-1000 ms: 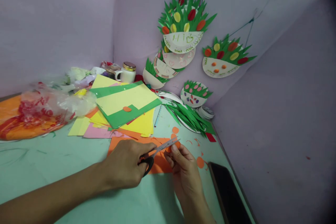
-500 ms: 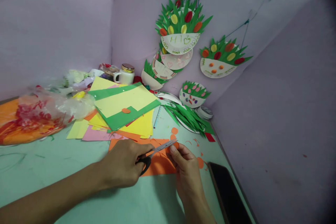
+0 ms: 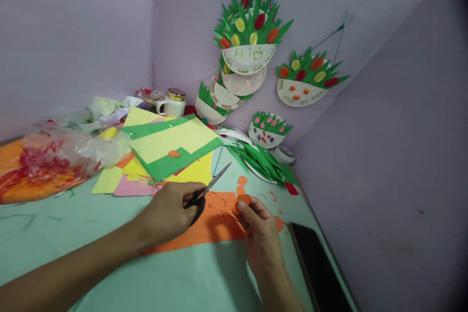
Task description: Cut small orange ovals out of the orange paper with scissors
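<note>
My left hand (image 3: 170, 214) is closed round the black handles of a pair of scissors (image 3: 208, 189), whose blades point up and to the right, away from my other hand. My right hand (image 3: 261, 239) pinches a small orange paper oval (image 3: 243, 200) between thumb and fingers. Under both hands an orange paper sheet (image 3: 215, 226) lies flat on the pale green table (image 3: 183, 282). Several small orange cut-outs (image 3: 241, 181) and scraps lie just beyond my right hand.
A stack of green, yellow and pink paper (image 3: 171, 148) sits behind the hands. A plastic bag (image 3: 62, 151) lies at left, a white mug (image 3: 171, 102) at the back, green paper leaves (image 3: 263, 162) on a plate, a dark phone (image 3: 318, 268) at the right. Paper-plate baskets (image 3: 250, 44) hang on the wall.
The scissors have swung away from the orange oval, blades now pointing up and right. The cut oval stays in my right hand, free of the sheet, which lies flat.
</note>
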The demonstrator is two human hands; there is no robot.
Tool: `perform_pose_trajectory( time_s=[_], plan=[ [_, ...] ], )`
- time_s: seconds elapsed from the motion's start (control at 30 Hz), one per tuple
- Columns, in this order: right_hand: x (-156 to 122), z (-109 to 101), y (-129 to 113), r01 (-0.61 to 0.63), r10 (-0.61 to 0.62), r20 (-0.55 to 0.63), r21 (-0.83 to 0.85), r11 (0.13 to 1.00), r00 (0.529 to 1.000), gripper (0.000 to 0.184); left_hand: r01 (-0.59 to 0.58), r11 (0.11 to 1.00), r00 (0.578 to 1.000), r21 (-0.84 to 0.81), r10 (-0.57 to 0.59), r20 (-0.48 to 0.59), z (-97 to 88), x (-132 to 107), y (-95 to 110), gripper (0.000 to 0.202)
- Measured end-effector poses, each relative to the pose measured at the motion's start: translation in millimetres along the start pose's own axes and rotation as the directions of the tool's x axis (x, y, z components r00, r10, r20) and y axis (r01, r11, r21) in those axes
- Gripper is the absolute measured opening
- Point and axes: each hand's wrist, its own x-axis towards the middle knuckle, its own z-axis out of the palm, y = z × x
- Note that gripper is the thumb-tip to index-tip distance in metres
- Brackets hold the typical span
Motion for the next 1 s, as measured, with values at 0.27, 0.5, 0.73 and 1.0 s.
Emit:
perform_pose_trajectory(
  time_s=[0.27,0.5,0.73,1.0],
  plan=[
    [-1.0,4.1,-3.3,-0.063,0.064,-0.007,0.015,0.998,0.998,0.025,0.022,0.999,0.999,-0.034,-0.021,0.037,2.3,-2.3,3.6,0.008],
    [-3.3,5.2,-1.0,-0.031,0.037,0.06,-0.103,0.994,0.997,0.023,0.064,0.996,0.998,-0.065,-0.065,-0.02,3.2,-1.5,-0.6,0.014],
    [1.4,-0.4,0.8,-0.019,0.022,0.061,-0.05,0.999,0.998,0.024,0.003,0.997,1.0,0.077,-0.004,0.02,2.0,-3.0,4.6,0.009],
    [0.7,1.1,0.4,-0.15,0.186,0.191,-0.189,0.97,0.964,0.029,0.088,0.989,0.994,-0.121,-0.095,-0.049,2.6,-3.7,10.5,0.028]
  ],
)
